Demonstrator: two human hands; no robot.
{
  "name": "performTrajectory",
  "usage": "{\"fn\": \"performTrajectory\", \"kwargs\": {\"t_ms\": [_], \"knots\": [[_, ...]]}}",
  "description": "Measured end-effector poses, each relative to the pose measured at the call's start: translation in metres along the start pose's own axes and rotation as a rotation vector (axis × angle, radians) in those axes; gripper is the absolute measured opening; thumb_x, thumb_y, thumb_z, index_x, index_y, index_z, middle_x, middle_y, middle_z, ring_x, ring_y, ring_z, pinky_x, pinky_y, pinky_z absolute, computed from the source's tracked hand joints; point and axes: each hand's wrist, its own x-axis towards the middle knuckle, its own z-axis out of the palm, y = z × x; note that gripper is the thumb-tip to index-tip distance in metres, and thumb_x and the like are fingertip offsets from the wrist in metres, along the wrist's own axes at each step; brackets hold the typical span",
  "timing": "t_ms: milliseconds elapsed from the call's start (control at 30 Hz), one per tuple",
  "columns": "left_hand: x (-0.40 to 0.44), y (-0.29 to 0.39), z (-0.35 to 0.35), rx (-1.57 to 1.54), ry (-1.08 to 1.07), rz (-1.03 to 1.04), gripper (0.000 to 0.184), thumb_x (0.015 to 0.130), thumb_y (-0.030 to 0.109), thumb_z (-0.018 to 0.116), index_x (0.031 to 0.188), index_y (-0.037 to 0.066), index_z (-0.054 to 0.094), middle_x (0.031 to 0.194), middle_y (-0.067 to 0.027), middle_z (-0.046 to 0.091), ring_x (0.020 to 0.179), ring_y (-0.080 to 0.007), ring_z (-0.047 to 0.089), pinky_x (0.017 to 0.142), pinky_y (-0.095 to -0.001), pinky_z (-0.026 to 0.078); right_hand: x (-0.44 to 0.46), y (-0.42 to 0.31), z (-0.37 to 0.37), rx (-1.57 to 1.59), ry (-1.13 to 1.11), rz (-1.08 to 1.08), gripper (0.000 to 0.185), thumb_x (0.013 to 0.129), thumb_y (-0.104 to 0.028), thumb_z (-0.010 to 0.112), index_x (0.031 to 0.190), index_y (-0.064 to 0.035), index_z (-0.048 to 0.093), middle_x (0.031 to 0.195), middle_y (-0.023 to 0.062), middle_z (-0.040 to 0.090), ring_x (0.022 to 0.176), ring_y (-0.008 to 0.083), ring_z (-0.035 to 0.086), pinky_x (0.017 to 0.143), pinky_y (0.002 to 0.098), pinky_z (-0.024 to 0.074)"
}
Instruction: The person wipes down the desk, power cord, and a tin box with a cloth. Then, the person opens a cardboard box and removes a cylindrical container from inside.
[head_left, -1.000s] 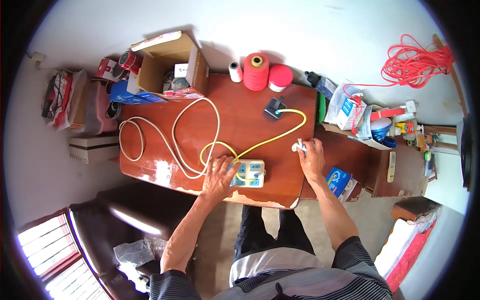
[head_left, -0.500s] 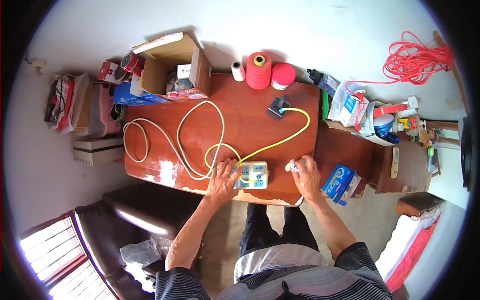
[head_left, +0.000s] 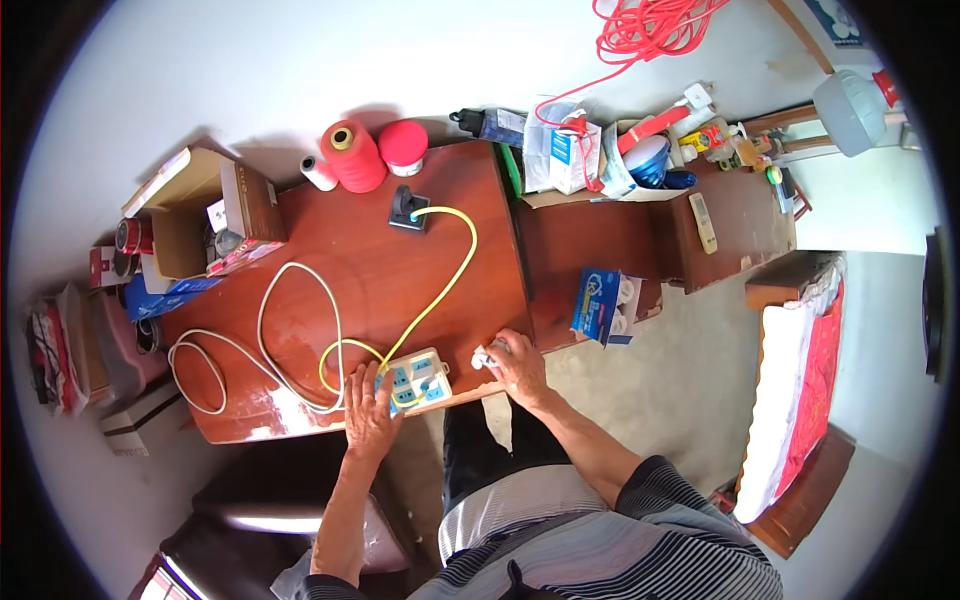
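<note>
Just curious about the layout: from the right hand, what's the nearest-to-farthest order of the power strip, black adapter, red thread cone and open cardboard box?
In the head view, from the right hand:
1. Power strip, to its left
2. Black adapter, left and farther back
3. Red thread cone, beyond the adapter
4. Open cardboard box, back left

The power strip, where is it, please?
In the head view, the power strip lies on the table by its near edge, left end under the left hand.
</note>
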Motion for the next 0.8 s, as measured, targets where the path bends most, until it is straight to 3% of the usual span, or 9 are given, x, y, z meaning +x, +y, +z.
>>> {"fn": "performTrajectory", "kwargs": {"t_ms": [200,333,400,467,500,600,633,700,800], "knots": [[-0.018,0.011,-0.020,-0.026,-0.059,-0.042,0.090,0.070,0.005,0.078,0.151,0.007,0.039,0.157,-0.0236,0.033,0.145,-0.0438,0.033,0.120,-0.0553,0.029,0.065,0.025,-0.015,-0.047,0.217,0.066,0.025,0.081,-0.015,0.078,0.104,-0.0137,0.067,0.118,0.0097,0.056,0.101,0.0323,0.061,0.081,0.0446,0.0545],[-0.029,0.037,-0.057,-0.176,0.107,-0.087,0.067,0.072,0.003,0.074,0.136,0.001,0.053,0.148,-0.0260,0.044,0.137,-0.0454,0.042,0.114,-0.0565,0.035,0.105,0.036,-0.021,-0.059,0.258,0.099,0.025,0.081,-0.015,0.077,0.103,-0.0130,0.065,0.118,0.0103,0.056,0.103,0.0341,0.060,0.080,0.0453,0.0551],[-0.024,0.064,-0.069,-0.288,0.220,-0.051,0.051,0.076,0.003,0.074,0.125,-0.001,0.061,0.133,-0.0241,0.058,0.123,-0.0425,0.056,0.106,-0.0515,0.045,0.092,0.034,-0.016,-0.042,0.239,0.116,0.026,0.080,-0.014,0.077,0.103,-0.0137,0.065,0.117,0.0102,0.055,0.103,0.0338,0.059,0.079,0.0453,0.0555],[-0.002,0.108,-0.067,-0.586,0.203,-0.102,0.035,0.084,0.004,0.071,0.118,0.000,0.065,0.117,-0.0195,0.067,0.109,-0.0318,0.066,0.095,-0.0408,0.053,0.068,0.026,-0.015,-0.001,0.222,0.103,0.026,0.080,-0.013,0.076,0.103,-0.0161,0.066,0.115,0.0096,0.055,0.103,0.0332,0.059,0.078,0.0456,0.0557],[0.016,0.136,-0.066,-0.688,0.044,-0.205,0.030,0.087,0.006,0.072,0.116,0.002,0.067,0.109,-0.0158,0.071,0.099,-0.0244,0.070,0.087,-0.0357,0.056,0.052,0.022,-0.011,0.009,0.187,0.117,0.027,0.080,-0.012,0.076,0.105,-0.0162,0.066,0.115,0.0102,0.056,0.104,0.0329,0.059,0.080,0.0454,0.0553],[0.086,0.219,-0.036,-0.984,-0.260,-0.216,0.036,0.087,0.019,0.076,0.121,0.008,0.068,0.115,-0.0122,0.070,0.103,-0.0277,0.070,0.090,-0.0390,0.055,0.010,0.024,0.013,0.144,0.268,-0.011,0.030,0.080,-0.010,0.074,0.109,-0.0168,0.068,0.121,0.0128,0.058,0.109,0.0325,0.059,0.087,0.0444,0.0531],[0.113,0.236,0.026,-0.598,0.165,0.217,0.050,0.085,0.033,0.077,0.127,0.009,0.064,0.114,-0.0108,0.070,0.100,-0.0335,0.069,0.092,-0.0444,0.054,0.005,0.018,0.006,0.151,0.215,0.000,0.031,0.080,-0.010,0.075,0.109,-0.0168,0.069,0.122,0.0128,0.058,0.111,0.0328,0.058,0.089,0.0446,0.0521],[0.152,0.287,0.030,-0.670,-0.309,-0.202,0.076,0.078,0.056,0.076,0.131,0.006,0.056,0.119,-0.0129,0.069,0.102,-0.0395,0.069,0.089,-0.0493,0.055,-0.005,0.015,0.000,0.158,0.143,0.008,0.034,0.077,-0.009,0.078,0.109,-0.0158,0.068,0.125,0.0134,0.057,0.113,0.0351,0.056,0.092,0.0468,0.0499],[0.191,0.322,0.068,-0.576,-0.389,-0.355,0.074,0.072,0.044,0.079,0.124,0.000,0.053,0.113,-0.0237,0.069,0.107,-0.0416,0.068,0.089,-0.0499,0.057,-0.005,0.016,-0.001,0.159,0.070,0.068,0.035,0.075,-0.008,0.080,0.107,-0.0142,0.067,0.124,0.0137,0.056,0.113,0.0378,0.056,0.093,0.0503,0.0479]]}}
